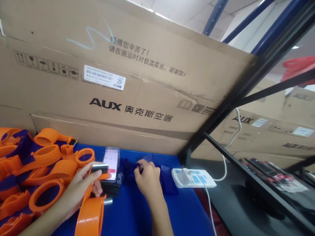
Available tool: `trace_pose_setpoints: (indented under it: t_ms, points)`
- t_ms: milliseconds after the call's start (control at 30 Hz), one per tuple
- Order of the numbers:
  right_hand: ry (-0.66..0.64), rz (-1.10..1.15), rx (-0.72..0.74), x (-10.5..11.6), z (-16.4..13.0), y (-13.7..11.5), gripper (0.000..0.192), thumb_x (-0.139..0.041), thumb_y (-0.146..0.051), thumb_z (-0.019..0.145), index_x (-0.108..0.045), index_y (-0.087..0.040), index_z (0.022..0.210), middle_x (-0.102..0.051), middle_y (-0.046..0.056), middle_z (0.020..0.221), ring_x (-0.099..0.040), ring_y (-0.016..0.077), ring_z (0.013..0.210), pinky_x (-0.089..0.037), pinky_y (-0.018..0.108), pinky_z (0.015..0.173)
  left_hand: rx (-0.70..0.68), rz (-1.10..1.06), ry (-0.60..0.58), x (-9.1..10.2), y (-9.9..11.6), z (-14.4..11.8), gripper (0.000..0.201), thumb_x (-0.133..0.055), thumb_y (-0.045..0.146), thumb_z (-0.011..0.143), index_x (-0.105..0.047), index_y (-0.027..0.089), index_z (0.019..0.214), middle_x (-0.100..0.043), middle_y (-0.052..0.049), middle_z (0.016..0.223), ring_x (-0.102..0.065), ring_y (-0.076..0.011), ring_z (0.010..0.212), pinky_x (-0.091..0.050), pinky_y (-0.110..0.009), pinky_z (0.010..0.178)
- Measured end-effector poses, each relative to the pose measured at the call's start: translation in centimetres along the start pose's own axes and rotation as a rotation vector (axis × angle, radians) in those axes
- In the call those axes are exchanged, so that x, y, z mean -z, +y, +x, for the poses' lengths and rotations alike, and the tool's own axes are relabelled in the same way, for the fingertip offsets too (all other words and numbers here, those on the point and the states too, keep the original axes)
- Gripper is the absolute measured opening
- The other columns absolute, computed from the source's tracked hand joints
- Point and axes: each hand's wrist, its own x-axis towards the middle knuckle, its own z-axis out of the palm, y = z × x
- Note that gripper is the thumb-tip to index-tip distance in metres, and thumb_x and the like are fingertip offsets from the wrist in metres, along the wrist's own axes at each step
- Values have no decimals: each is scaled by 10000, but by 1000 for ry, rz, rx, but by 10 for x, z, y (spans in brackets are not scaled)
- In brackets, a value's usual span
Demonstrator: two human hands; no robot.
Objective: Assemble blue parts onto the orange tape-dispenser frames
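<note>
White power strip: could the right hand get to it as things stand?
Probably yes. The right hand rests on dark blue pieces just beside the white power strip, with only blue table surface between them. The left hand holds an orange tape dispenser.

A warehouse or factory packing station is shown. Large cardboard cartons (127, 81) printed with an air-conditioner brand and shipping labels are stacked close behind a blue-covered bench (133, 219). Blue steel racking (247, 20) is seen overhead, and a black metal frame (255, 73) is set beside the bench. Many identical orange plastic parts (25, 167) are heaped on the bench, and a power strip (193, 178) is laid near its edge.
</note>
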Motion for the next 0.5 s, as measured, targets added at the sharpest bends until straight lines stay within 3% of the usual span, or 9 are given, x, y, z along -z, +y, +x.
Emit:
trace_pose_setpoints:
  t_ms: [100,233,367,500]
  points:
    - [-91,20,52,-7,-4,-3,289,-593,-77,864,-716,-236,1071,-761,45,870,-647,241,901,-326,326,785,12,40,-6,-2,-1,0,373,-736,376,889,-627,183,1189,-709,-33,594,-621,-152,493,-522,-235,516]
    - [-117,29,71,-13,-4,-5,362,-568,-22,841,-713,-243,1088,-773,45,915,-644,243,914,-316,336,792,15,51,-12,-2,-2,1,400,-746,360,878,-616,187,1214,-710,-27,611,-649,-167,513,-538,-242,515]
    - [-73,102,70,-9,-2,-12,290,-547,-64,895,-719,-229,1061,-765,63,1001,-636,255,965,-341,358,826,15,57,-15,0,-5,2,389,-730,371,890,-614,196,1218,-701,-18,599,-651,-167,501,-540,-240,506]
    - [-71,396,153,-5,-6,-39,166,-552,-207,980,-713,-239,998,-748,22,933,-648,207,895,-392,348,856,-25,62,-16,-1,-6,1,360,-743,367,881,-627,195,1177,-730,-35,670,-671,-165,525,-552,-243,521]
